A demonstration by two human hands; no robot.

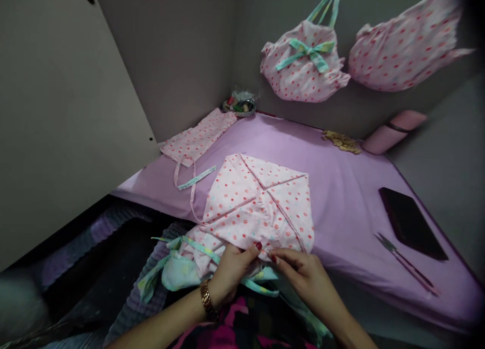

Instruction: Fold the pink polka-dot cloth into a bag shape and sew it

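Note:
A pale pink cloth piece [235, 187] with small red dots and darker pink seam lines lies over the near edge of the table. Its near part hangs down into my lap, bunched with mint-green fabric and ties [182, 268]. My left hand [231, 268], with a bracelet at the wrist, is closed on the cloth's near edge, thumb on top. Close beside it, my right hand [303, 273] pinches the same edge between thumb and fingers. Whether a needle or thread sits between those fingertips is too small to tell.
Purple cloth covers the table [341, 197]. At right lie a black flat case [413, 222], a pink-handled pointed tool [409, 265] and a pink bottle [396, 132]. A folded dotted cloth [200, 137], a green strip [197, 178] and a small basket [244, 109] stand left. Dotted bags [303, 81] hang behind.

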